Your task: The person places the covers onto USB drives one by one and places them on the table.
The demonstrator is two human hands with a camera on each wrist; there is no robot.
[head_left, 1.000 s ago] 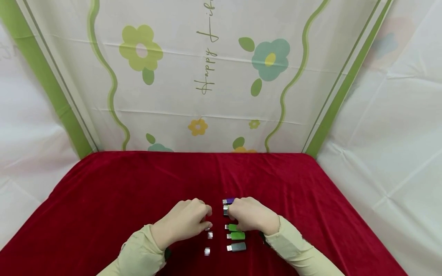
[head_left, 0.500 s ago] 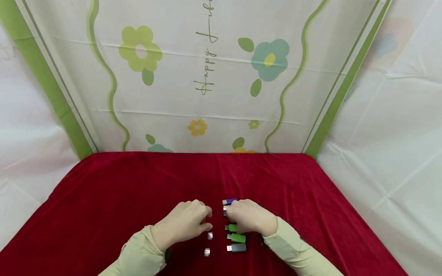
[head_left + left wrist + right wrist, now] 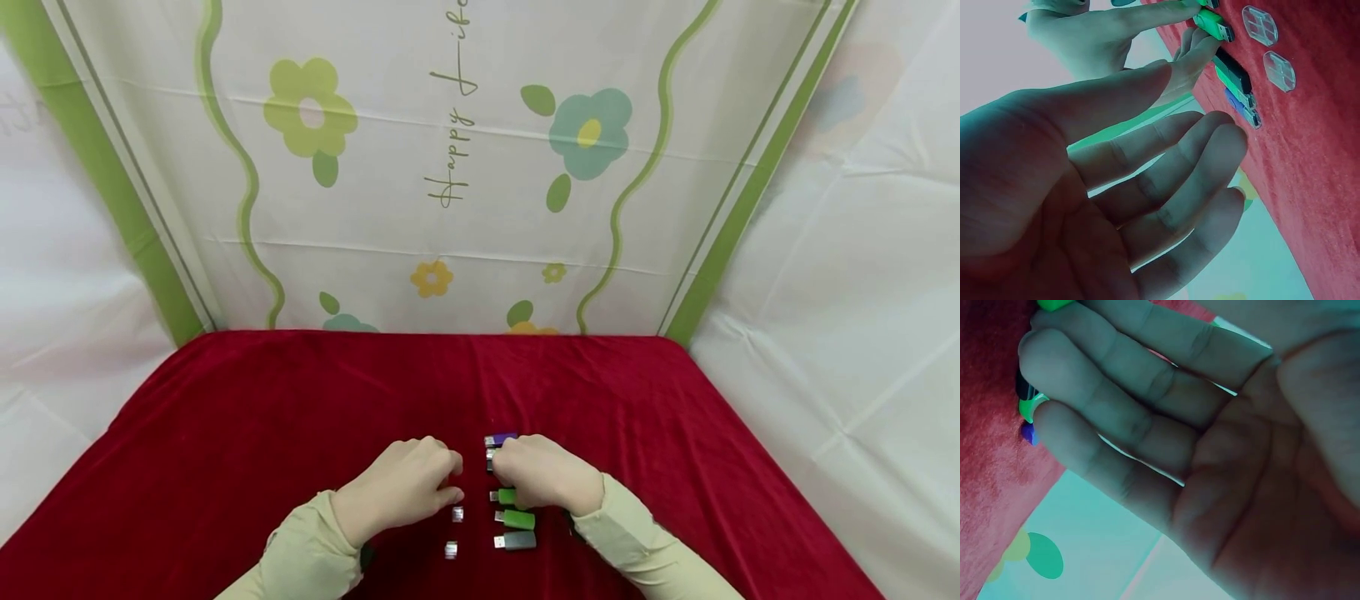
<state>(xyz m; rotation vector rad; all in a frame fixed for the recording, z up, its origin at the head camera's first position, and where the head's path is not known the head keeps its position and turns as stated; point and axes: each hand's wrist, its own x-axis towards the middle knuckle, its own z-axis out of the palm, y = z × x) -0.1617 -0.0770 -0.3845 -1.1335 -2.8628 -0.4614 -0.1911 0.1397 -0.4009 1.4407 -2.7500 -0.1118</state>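
Green drive (image 3: 1214, 25) touches right hand (image 3: 546, 473), pinch unclear; left hand (image 3: 405, 485) is loosely spread, empty; drives (image 3: 519, 542) look lined up, lower centre, 2 caps (image 3: 451, 550) apparently unfitted.

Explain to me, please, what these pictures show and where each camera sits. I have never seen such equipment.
There is no robot here, only a person's two bare hands. The wide picture comes from a camera on the head. The other two come from cameras worn on the wrists, one for each hand. On the red cloth lie USB sticks and, to their left, small clear pieces. The left hand is loosely curled and holds nothing. The right hand is at a green stick; whether it grips it, I cannot tell.
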